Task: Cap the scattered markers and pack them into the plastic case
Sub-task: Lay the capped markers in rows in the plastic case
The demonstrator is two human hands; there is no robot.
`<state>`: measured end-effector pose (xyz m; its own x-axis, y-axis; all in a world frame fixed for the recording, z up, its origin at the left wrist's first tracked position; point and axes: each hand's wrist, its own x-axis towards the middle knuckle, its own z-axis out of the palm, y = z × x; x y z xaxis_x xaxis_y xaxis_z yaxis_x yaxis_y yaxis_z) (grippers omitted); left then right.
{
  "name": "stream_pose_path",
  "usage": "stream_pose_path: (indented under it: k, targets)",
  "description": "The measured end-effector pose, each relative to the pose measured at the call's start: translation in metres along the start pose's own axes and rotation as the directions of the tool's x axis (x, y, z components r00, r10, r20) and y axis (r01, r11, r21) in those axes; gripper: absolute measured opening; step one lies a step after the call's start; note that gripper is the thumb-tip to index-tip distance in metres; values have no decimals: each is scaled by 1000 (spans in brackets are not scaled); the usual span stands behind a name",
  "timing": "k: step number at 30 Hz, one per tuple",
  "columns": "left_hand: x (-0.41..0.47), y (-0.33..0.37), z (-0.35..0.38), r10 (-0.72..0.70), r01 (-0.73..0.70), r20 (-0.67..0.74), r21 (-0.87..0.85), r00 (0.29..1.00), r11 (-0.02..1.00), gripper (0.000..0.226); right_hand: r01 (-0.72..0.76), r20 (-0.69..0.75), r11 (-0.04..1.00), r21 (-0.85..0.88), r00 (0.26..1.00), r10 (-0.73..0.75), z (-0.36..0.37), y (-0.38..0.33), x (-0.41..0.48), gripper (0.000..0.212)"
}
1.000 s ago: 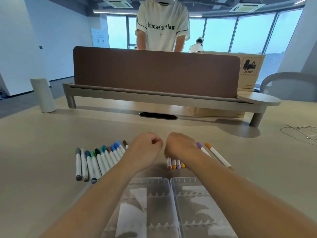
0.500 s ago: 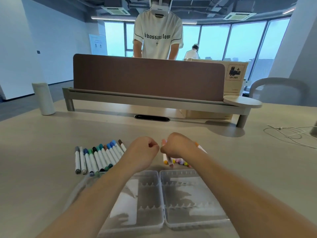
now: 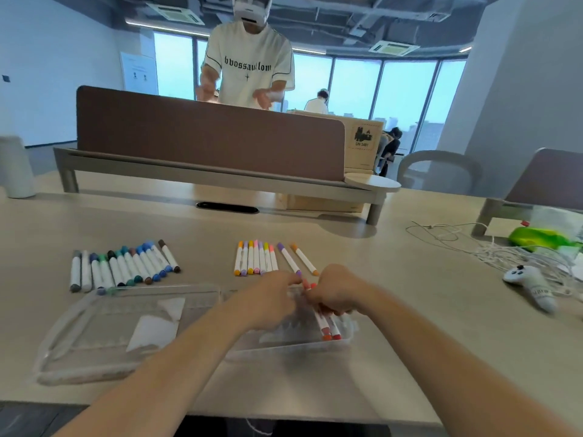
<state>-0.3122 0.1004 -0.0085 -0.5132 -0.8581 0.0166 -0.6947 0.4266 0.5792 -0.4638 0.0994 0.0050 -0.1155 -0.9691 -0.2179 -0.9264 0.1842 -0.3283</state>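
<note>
The right hand [image 3: 334,294] gripped two red markers [image 3: 325,326] over the right half of the open plastic case [image 3: 284,348], left hand [image 3: 271,298] curled at their far tips, hold unclear; best laid parallel into adjacent slots, caps pressed home.

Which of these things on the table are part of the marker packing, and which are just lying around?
Part of the job: red markers in the right hand, left hand beside them, plastic case, blue-green markers, orange-purple markers.
Just lying about: white controller, cables, green object, cardboard box.
</note>
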Motion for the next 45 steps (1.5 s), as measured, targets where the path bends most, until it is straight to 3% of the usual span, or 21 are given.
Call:
stream_pose_path:
  k: [6, 11, 13, 16, 23, 33, 37, 42, 45]
  targets:
    - [2, 2, 11, 28, -31, 73, 50, 997, 998, 23, 43, -27, 998, 34, 999, -43, 3, 9, -3, 44]
    - [5, 0, 16, 32, -46, 140, 98, 990, 994, 51, 55, 12, 998, 10, 998, -55, -1, 16, -2, 40]
    - [7, -2, 17, 32, -52, 148, 129, 988, 990, 45, 55, 16, 998, 6, 998, -55, 1, 18, 0, 40]
    - [8, -5, 17, 43, -60, 140, 121, 989, 991, 29, 60, 26, 998, -26, 998, -60, 3, 18, 4, 38]
    - [12, -7, 21, 45, -54, 93, 100, 995, 993, 37, 67, 51, 994, -86, 997, -62, 1, 14, 6, 36]
    - [14, -3, 18, 25, -49, 147, 162, 989, 986, 40, 113, 72, 961, -254, 993, -98, -2, 0, 5, 35]
    - [14, -7, 15, 23, -40, 142, 115, 990, 993, 47, 115, 64, 974, -196, 993, -104, 1, -4, 10, 38]
    - [20, -12, 2, -18, 9, 149, 57, 989, 998, 36, 90, 114, 979, -184, 991, -70, -6, -7, 20, 28]
    - [29, -16, -7, 12, -12, 26, 10, 1000, 1000, 30, 71, 70, 991, -116, 996, -63, -11, -12, 33, 21]
